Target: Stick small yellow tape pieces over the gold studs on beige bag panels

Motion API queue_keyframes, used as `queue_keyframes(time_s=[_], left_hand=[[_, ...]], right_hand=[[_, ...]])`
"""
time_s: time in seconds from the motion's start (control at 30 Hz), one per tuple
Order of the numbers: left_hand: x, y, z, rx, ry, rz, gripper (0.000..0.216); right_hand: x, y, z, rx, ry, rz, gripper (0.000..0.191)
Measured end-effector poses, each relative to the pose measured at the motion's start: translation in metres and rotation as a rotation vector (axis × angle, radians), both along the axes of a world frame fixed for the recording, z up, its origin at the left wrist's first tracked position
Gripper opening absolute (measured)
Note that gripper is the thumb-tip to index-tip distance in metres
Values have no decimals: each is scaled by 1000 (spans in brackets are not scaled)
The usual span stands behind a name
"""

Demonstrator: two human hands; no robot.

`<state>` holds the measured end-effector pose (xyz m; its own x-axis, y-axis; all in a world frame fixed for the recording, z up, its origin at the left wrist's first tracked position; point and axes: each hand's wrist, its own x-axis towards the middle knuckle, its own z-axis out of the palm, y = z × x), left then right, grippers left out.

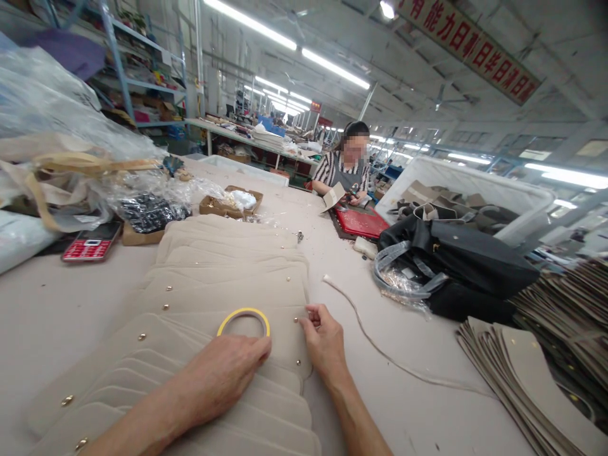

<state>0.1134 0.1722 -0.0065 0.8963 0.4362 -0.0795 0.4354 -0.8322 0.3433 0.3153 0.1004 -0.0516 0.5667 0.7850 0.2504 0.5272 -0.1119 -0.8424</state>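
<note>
**Q:** Where's the tape (244,322)?

**A:** On the top panel (228,278), approx. mid-stack, right in front of me. Thin yellow ring, lying flat, hollow middle w/ beige showing through.

**Q:** L hand (223,373)?

**A:** Palm down on the panels, fingers together and nearly flat, tips touching the ring's near rim. Not gripping it.

**Q:** R hand (325,342)?

**A:** Just right of the ring, at the panel's right edge. Fingers bent, tips pressed on the beige near a stud (295,320). Can't tell if I'm pinching the edge or only pressing.

**Q:** Panels, what are they like?

**A:** Beige, matte, leather-like, rounded corners, fanned in overlapping layers toward me and away. Small round gold studs near the edges.

**Q:** Other stuff?

**A:** Table (47,310) is pale and smooth. A thin whitish cord (380,348) curves across it right of my wrist. Further right, a glossy black bag (456,259) w/ crinkly clear plastic, plus stacks of flat curved cut pieces (522,373). Left: a red calculator (92,244) and clear plastic bags (57,114). Across the table, a co-worker (349,168) in a striped top, hands over a red mat (361,221).
</note>
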Motion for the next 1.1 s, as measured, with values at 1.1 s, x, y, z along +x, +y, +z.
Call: queue_keyframes(time_s=[1.1], left_hand=[[28,-6,-28,104,-384,-49,31]], right_hand=[[-24,-27,15,201,-514,320,20]])
